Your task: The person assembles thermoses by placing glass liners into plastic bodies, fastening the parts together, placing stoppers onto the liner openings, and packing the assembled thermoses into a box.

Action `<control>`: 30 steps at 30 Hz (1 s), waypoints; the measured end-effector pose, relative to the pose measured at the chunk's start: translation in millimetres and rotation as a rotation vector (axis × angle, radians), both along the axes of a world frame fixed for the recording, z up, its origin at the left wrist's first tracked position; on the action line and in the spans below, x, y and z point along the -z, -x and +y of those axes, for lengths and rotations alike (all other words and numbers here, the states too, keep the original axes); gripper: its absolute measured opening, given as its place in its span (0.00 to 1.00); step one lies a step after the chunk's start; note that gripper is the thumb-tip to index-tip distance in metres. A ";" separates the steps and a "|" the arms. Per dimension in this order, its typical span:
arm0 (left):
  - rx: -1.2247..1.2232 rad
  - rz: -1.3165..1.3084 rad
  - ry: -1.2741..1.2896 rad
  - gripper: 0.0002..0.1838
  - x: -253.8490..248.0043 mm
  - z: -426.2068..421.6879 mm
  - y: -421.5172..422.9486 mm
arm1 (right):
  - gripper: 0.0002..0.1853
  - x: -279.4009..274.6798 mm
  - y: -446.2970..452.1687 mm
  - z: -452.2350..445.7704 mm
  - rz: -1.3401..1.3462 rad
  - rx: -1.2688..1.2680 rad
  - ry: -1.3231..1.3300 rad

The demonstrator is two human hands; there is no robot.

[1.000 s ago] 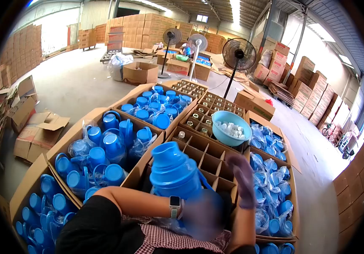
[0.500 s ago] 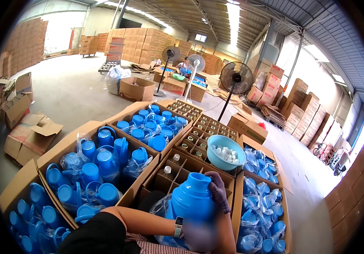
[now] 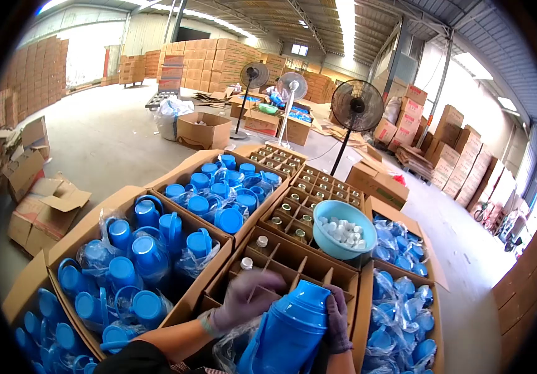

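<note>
A blue plastic thermos flask [image 3: 290, 324] stands tilted in front of me, its narrower top pointing up and slightly right. My right hand [image 3: 338, 321], in a purple-grey glove, grips its upper right side, with fingers wrapped round the edge. My left hand [image 3: 246, 302], gloved too, is left of the flask's top and apart from it, smeared by motion, so its fingers cannot be read. Clear plastic film [image 3: 234, 346] hangs beside the flask. Behind is a divided carton [image 3: 337, 274] holding a few silvery-topped bottles [image 3: 261, 242].
Cartons of film-wrapped blue flask parts [image 3: 147, 252] stand at left, with another such carton [image 3: 399, 318] at right. A light-blue basin [image 3: 343, 249] of white caps rests on the dividers. Fans [image 3: 357, 106], stacked boxes [image 3: 206, 65] and a person [image 3: 276, 96] are farther back.
My left hand has come up from low in front of the flask to its left side. The flask has dropped slightly, still held in my right hand. The view has shifted a little.
</note>
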State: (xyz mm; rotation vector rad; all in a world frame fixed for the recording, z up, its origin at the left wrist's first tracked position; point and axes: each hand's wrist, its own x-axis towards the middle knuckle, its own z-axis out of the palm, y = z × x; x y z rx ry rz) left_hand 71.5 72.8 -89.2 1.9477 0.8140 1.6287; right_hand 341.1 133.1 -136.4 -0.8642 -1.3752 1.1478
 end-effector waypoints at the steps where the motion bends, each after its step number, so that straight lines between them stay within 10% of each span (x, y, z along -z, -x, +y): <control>1: -0.071 -0.220 0.258 0.23 14.5 23.2 6.5 | 0.14 -5.7 5.9 -3.1 0.009 -0.001 -0.004; 4: 0.622 -0.477 0.740 0.25 88.3 79.7 -3.9 | 0.20 -3.5 9.1 -1.8 0.005 -0.012 0.038; 9: 0.638 -0.453 0.982 0.39 136.6 70.4 -5.1 | 0.32 -31.6 16.0 -33.7 -0.389 0.164 -0.577; 13: 0.250 -0.167 0.452 0.33 76.1 33.6 1.5 | 0.36 19.7 -4.8 -33.2 -0.331 -0.001 -0.472; 16: 0.342 0.228 -0.070 0.31 43.7 -0.6 -10.1 | 0.45 118.7 -56.8 14.3 -0.144 -0.237 0.348; 19: 0.131 0.143 -0.139 0.32 60.5 15.3 -10.9 | 0.50 38.2 -23.7 -17.5 -0.001 -0.067 0.047; 21: 0.030 -0.282 0.575 0.34 77.3 47.0 -9.4 | 0.50 24.8 -8.4 -27.0 -0.289 0.003 -0.588; 22: 0.062 -0.182 0.466 0.36 86.1 34.7 -16.2 | 0.42 16.0 -6.2 -33.9 -0.622 0.046 -0.731; 25: 0.277 0.167 0.137 0.40 53.6 5.1 -11.2 | 0.36 108.0 -66.9 13.7 -0.393 -0.300 0.587; 30: 0.161 -0.011 0.371 0.36 61.5 6.4 -7.9 | 0.46 27.8 -16.4 -25.3 -0.278 -0.046 -0.539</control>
